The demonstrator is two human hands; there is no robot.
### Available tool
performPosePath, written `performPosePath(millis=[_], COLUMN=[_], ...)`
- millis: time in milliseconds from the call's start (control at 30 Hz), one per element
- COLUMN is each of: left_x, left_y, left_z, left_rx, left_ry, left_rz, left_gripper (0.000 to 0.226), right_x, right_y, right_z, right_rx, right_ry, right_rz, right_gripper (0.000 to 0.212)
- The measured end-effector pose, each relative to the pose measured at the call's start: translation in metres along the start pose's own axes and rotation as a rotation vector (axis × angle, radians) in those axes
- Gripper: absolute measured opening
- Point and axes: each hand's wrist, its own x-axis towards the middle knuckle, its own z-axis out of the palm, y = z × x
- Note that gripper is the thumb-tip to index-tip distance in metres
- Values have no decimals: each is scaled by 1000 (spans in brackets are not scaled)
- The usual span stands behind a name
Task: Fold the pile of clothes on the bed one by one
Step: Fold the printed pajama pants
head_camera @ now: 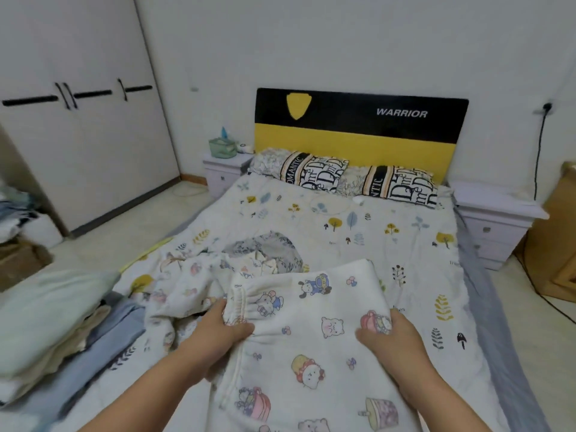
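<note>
A white garment with cartoon-character prints (314, 338) is spread across the near part of the bed (389, 232). My left hand (223, 328) grips its elastic edge on the left, thumb on top. My right hand (391, 335) holds the garment's right edge with fingers curled over the cloth. Behind my left hand lies a heap of unfolded clothes (199, 282) in similar pale prints, and a grey floral piece (268, 247) sits just beyond it.
A stack of folded items (53, 325) in pale green, cream and blue rests at the bed's left edge. Two pillows (343, 177) lean on the yellow-black headboard. Nightstands (495, 226) flank the bed, and a white wardrobe (78, 126) stands left.
</note>
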Motion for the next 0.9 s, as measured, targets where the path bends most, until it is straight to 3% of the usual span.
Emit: performPosePath(millis=[133, 333, 433, 767, 900], left_x=[-37, -95, -120, -172, -177], left_y=[31, 48, 45, 15, -4], left_z=[-25, -66, -89, -196, -250], left_rx=[-66, -128, -179, -269, -312], left_ry=[90, 212, 279, 485, 503], left_rz=[22, 8, -1, -55, -61], left_gripper=[31, 53, 36, 17, 30], right_x=[-13, -38, -53, -104, -119], right_y=[-46, -93, -113, -171, -182], right_z=[-1, 14, 31, 133, 187], right_rx=[-25, -52, -48, -67, -69], right_ry=[-92, -237, -324, -529, -556], right_rz=[-83, -160, -184, -293, -271], right_gripper=[19, 23, 17, 14, 16])
